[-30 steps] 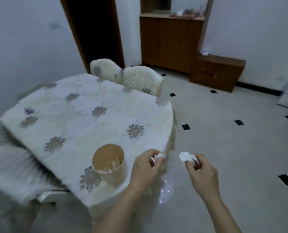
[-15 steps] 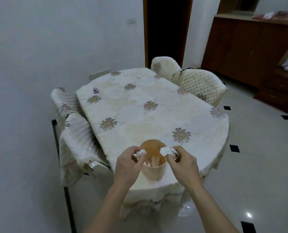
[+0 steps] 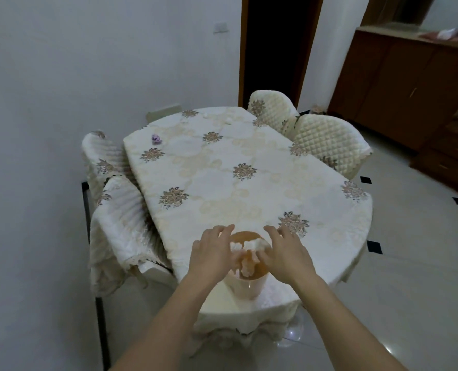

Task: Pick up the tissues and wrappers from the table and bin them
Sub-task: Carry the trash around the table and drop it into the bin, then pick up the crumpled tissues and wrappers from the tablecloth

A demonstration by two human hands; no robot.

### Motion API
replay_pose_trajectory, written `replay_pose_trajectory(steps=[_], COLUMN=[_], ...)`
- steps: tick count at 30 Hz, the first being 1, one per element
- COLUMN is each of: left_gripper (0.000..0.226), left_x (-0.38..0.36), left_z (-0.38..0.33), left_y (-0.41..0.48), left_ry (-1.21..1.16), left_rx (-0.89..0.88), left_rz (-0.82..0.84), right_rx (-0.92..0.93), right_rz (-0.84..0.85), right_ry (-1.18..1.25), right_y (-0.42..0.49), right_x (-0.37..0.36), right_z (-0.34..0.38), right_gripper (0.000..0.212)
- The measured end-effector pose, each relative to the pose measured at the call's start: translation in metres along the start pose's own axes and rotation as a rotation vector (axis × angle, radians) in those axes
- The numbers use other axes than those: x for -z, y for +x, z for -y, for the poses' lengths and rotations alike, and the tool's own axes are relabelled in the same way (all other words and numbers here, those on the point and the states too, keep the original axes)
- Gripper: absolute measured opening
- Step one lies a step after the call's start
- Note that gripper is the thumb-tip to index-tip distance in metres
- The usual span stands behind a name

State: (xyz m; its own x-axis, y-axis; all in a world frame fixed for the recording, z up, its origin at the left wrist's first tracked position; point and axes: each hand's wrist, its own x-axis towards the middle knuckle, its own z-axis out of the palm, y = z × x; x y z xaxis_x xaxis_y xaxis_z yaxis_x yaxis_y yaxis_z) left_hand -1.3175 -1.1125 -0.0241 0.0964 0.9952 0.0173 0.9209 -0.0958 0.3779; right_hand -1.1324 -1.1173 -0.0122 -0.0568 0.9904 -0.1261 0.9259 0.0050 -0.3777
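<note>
Both hands are over the small tan cylindrical bin [image 3: 249, 286], which stands on the near edge of the oval table with the cream floral cloth [image 3: 222, 167]. The left hand [image 3: 212, 254] and the right hand [image 3: 285, 254] have their fingers spread and loosened; crumpled white tissues [image 3: 246, 249] sit at the bin's mouth between them, touching the fingertips. Judgement: the wads are being let go into the bin, not gripped.

One item remains visible on the table: a small crumpled purple wrapper [image 3: 157, 138] at the far left corner, well apart from the bin, near the cream quilted chair [image 3: 107, 156].

Handling assessment: the tissues and wrapper appear very light, soft and compressible, with no breakage risk. A pinch across the bulk of a wad should suffice. The wrapper may be slick. Light pieces could catch on the rim or spill out.
</note>
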Motion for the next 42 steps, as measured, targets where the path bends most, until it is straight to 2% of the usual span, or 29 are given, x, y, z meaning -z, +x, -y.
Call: replay_pose_trajectory(steps=[3, 7, 11, 17, 27, 38, 42], left_gripper=[0.066, 0.06, 0.057, 0.052, 0.052, 0.043, 0.041], left_x=[-0.008, -0.013, -0.008, 0.011, 0.056, 0.103, 0.113], left_z=[0.004, 0.004, -0.002, -0.008, 0.022, 0.085, 0.101], left_y=[-0.001, -0.002, -0.003, -0.006, -0.037, -0.133, -0.176], left_ry=[0.15, 0.217, 0.212, 0.224, 0.281, 0.35, 0.416], left_rx=[-0.078, -0.168, -0.19, -0.173, -0.034, 0.294, 0.414], left_rz=[-0.037, -0.124, -0.222, -0.266, -0.367, -0.485, -0.479], right_rx=[0.048, 0.102, 0.126, 0.187, 0.353, 0.681, 0.797], right_rz=[-0.077, -0.165, -0.218, -0.283, -0.296, -0.233, -0.196], right_ry=[-0.141, -0.166, -0.15, -0.175, -0.175, -0.149, -0.123], right_y=[0.0, 0.0, -0.002, -0.006, -0.007, -0.008, -0.021], right_x=[-0.002, -0.001, 0.004, 0.02, 0.038, 0.013, -0.003], right_z=[-0.011, -0.016, -0.014, -0.007, 0.037, 0.123, 0.152], right_gripper=[0.053, 0.049, 0.047, 0.047, 0.049, 0.046, 0.046])
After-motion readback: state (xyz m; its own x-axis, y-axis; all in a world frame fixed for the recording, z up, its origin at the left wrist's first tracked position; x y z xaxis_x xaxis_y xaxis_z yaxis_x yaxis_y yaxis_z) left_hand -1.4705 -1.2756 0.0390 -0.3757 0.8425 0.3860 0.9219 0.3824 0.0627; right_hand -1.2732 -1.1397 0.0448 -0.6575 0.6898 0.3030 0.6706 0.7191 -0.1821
